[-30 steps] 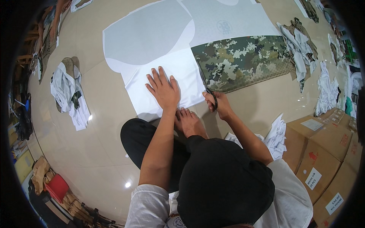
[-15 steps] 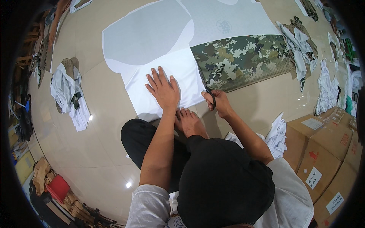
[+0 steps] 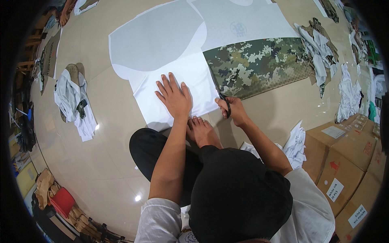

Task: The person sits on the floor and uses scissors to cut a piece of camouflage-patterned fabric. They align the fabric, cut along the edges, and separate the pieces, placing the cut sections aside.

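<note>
My left hand [image 3: 174, 97] lies flat, fingers spread, on white fabric [image 3: 199, 99]. My right hand [image 3: 237, 110] grips black scissors [image 3: 227, 104] at the fabric's right edge, where it meets a camouflage-printed piece [image 3: 257, 65]; the blades are mostly hidden along that edge. A large pale grey piece with white margins [image 3: 158, 36] and another pale piece [image 3: 247, 18] with a faint emblem lie beyond. My bare foot [image 3: 204, 131] rests just below the white fabric, between my forearms.
Crumpled white and camouflage pieces lie left [image 3: 71, 97] and right [image 3: 318, 48]. Stacked cardboard boxes [image 3: 340, 154] stand at right, beside white scraps [image 3: 296, 143]. Bags and a red item [image 3: 60, 198] line the lower left. Another person's hand [image 3: 65, 16] shows at top left.
My hands and the scissors stay nearly in place. At top left, the other person's arm has shifted upward, out toward the edge.
</note>
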{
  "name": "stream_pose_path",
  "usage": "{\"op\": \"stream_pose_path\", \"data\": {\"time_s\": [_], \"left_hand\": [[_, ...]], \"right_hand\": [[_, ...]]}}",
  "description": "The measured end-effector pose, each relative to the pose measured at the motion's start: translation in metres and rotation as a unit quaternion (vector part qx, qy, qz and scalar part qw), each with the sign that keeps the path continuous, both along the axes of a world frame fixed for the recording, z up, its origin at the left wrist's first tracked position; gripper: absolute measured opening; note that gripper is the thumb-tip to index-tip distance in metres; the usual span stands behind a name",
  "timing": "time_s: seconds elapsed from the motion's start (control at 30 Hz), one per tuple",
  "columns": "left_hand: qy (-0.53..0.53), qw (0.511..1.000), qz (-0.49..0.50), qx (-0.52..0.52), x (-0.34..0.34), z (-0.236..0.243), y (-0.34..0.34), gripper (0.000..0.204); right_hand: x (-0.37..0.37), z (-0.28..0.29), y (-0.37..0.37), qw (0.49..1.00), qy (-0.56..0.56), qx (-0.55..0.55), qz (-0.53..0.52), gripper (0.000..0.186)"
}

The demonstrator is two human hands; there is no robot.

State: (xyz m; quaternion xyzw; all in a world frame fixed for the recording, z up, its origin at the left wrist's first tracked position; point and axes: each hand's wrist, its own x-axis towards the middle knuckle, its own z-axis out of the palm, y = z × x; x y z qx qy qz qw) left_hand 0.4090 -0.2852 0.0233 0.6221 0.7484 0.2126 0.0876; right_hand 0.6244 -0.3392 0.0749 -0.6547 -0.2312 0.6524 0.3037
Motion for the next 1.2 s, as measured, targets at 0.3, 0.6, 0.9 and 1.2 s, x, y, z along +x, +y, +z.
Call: {"op": "stream_pose_path", "data": {"time_s": [0.3, 0.6, 0.9, 1.2], "left_hand": [[-0.006, 1.000, 0.003, -0.006, 0.001, 0.002, 0.000, 0.065], [-0.018, 1.000, 0.005, -0.004, 0.000, 0.002, -0.001, 0.065], [-0.007, 1.000, 0.002, -0.006, 0.001, 0.003, -0.001, 0.066], [-0.001, 1.000, 0.001, -0.004, 0.001, 0.001, -0.001, 0.065]], "right_hand": [[-0.006, 0.011, 0.025, 1.000, -0.007, 0.015, 0.013, 0.039], [-0.008, 0.006, 0.034, 1.000, -0.008, 0.008, 0.011, 0.036], [-0.004, -0.008, 0.031, 1.000, 0.009, 0.024, 0.002, 0.032], [-0.003, -0.008, 0.030, 1.000, 0.002, 0.030, 0.009, 0.037]]}}
